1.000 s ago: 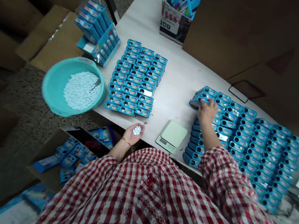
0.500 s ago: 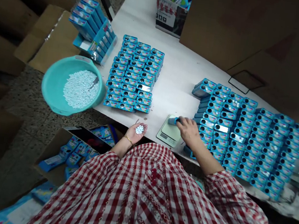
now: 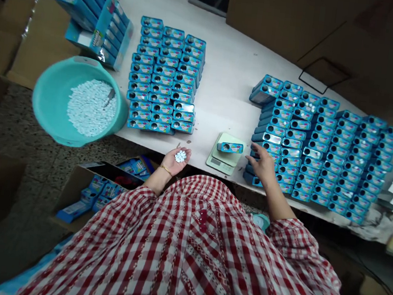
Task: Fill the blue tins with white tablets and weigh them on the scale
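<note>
Right hand [image 3: 261, 165] has let go of the small blue box [image 3: 232, 148]; box now rests on the scale [image 3: 229, 160] just left of that hand, free of finger weight. Fingers spread, nothing held. Left hand [image 3: 173, 164] palm up, loosely cupped under white pellets [image 3: 180, 156]. Left of it, basin [image 3: 48, 97] of similar pellets; below-left, carton [image 3: 68, 185] of blue packs [image 3: 75, 210].

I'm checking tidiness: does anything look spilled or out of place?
Two blue packs jut out from the right block's far-left corner, breaking its edge. Dark marks spot the table near the left hand. No spill shows.
</note>
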Demonstrator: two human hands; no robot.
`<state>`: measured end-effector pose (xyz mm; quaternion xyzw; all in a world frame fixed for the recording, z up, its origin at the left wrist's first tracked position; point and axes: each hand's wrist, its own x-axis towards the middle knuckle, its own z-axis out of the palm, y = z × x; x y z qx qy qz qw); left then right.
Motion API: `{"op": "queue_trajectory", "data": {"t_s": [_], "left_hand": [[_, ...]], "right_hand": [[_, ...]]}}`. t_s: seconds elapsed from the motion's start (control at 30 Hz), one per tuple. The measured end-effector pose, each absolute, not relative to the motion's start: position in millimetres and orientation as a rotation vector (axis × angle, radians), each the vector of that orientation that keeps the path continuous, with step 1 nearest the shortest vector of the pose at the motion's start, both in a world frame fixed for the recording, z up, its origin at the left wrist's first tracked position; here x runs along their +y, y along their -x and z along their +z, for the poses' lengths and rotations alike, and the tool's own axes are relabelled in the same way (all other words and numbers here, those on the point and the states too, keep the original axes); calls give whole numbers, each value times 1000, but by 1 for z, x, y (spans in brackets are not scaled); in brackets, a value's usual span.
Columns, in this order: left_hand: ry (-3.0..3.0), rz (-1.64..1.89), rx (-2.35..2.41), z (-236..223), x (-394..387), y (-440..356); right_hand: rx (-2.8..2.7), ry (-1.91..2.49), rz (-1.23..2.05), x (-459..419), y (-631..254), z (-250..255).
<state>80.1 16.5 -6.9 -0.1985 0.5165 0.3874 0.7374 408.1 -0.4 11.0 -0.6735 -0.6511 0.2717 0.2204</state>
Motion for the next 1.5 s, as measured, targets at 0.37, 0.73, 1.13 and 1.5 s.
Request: {"op": "queue_trajectory", "data": {"t_s": [0.37, 0.73, 1.13, 1.5], "left_hand": [[416, 862, 1145, -4, 14, -81], [419, 879, 1136, -7, 14, -86], [385, 808, 956, -22, 42, -141], [351, 738, 847, -36, 54, -159]], "right_hand": [[-1368, 1771, 1068, -9, -388, -35], [-1464, 1712, 1112, 15, -377, -51], [-2661, 1410, 252, 14, -298, 57], [-2950, 1094, -56, 21, -277, 75]]}}
